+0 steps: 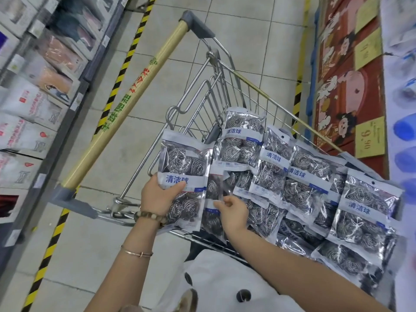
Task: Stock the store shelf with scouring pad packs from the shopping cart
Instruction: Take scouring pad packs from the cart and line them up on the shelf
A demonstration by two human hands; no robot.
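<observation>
- Scouring pad pack [184,161] held upright over the shopping cart's [135,104] near end, left grip [161,195] curled round its middle.
- Right grip [234,213] pinches another pack [212,188] in the cart's pile.

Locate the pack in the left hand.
Head view, centre-left: held pack, gripped by the left hand, above the cart near its handle, left of the piled packs.

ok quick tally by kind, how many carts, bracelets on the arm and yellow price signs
shopping cart: 1
bracelets: 2
yellow price signs: 3
total: 6
</observation>
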